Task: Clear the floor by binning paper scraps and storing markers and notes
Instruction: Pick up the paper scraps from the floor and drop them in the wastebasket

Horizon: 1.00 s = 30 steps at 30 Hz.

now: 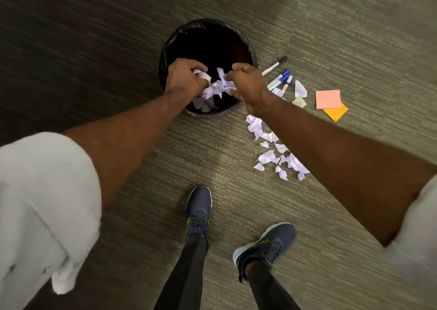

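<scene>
Standing over the bin (253,56), I hold a bunch of torn paper (218,86) above its open mouth, my left hand (183,79) and right hand (248,83) pressed in from either side. The fingers (237,67) of both hands are curled loosely around the wad, neither clenched nor spread, and white pieces hang out between them. A few scraps (202,105) show pale against the dark liner near the bin's front edge; whether they are falling or already lying inside, I cannot tell.

Much of the job remains on the carpet (212,149). A trail of scraps (276,151) lies to my right of the bin, partly hidden under my right forearm. Three markers (282,79) lie just beside the bin's right rim, and beyond them a pink note (328,99) overlaps an orange note (337,114). Two more pieces of paper (300,89) lie between markers and notes.

The risk, as I judge it, is spillage. My hands sit toward the near side of the opening, so light pieces released there could drift over the rim and land back on the carpet. Loose ends poking from my grip could also drop early. Later, sweeping up the pile on the right could catch a marker or a note by mistake and send it into the bin with the rubbish.
</scene>
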Motion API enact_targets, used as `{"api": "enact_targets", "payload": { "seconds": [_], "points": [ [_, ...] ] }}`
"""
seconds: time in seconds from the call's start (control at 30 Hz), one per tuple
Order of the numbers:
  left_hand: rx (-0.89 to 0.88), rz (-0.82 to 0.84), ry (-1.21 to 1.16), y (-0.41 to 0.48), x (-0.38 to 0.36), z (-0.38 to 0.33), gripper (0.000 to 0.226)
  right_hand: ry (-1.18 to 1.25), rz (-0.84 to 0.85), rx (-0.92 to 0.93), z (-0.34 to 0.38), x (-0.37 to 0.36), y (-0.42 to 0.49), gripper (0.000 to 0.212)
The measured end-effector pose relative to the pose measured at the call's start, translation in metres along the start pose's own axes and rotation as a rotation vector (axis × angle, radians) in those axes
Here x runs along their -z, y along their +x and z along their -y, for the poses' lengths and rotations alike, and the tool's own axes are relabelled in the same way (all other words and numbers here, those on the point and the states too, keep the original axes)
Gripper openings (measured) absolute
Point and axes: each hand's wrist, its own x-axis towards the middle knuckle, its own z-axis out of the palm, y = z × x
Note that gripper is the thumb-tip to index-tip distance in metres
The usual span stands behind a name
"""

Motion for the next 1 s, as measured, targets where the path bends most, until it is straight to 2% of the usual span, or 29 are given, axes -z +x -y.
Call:
{"api": "enact_targets", "payload": {
  "seconds": [0.1,0.2,0.33,0.43,0.6,0.73,0.83,1.0],
  "points": [
    [0.017,-0.031,0.032,0.005,0.003,0.004,0.033,0.045,0.029,0.019,0.003,0.000,0.002,0.041],
    [0.007,-0.029,0.054,0.003,0.010,0.004,0.037,0.017,-0.015,0.080,0.008,0.006,0.000,0.035],
    [-0.184,0.001,0.139,-0.011,0.016,-0.005,0.035,-0.185,-0.178,0.278,0.002,0.029,-0.014,0.020],
    [-0.309,0.079,0.107,-0.036,0.010,-0.020,0.033,-0.383,-0.261,0.356,-0.020,0.057,-0.034,0.014],
    [-0.488,0.273,0.094,-0.083,-0.035,-0.047,0.037,-0.540,-0.271,0.327,-0.089,0.109,-0.057,0.019],
    [-0.523,0.427,0.156,-0.112,-0.091,-0.051,0.052,-0.692,-0.300,0.375,-0.148,0.147,-0.065,0.020],
    [-0.503,0.535,0.270,-0.122,-0.134,-0.041,0.064,-0.721,-0.287,0.329,-0.190,0.172,-0.065,0.023],
    [-0.584,0.577,0.547,-0.126,-0.202,-0.019,0.081,-0.737,-0.247,0.195,-0.261,0.205,-0.057,0.036]
  ]
}}
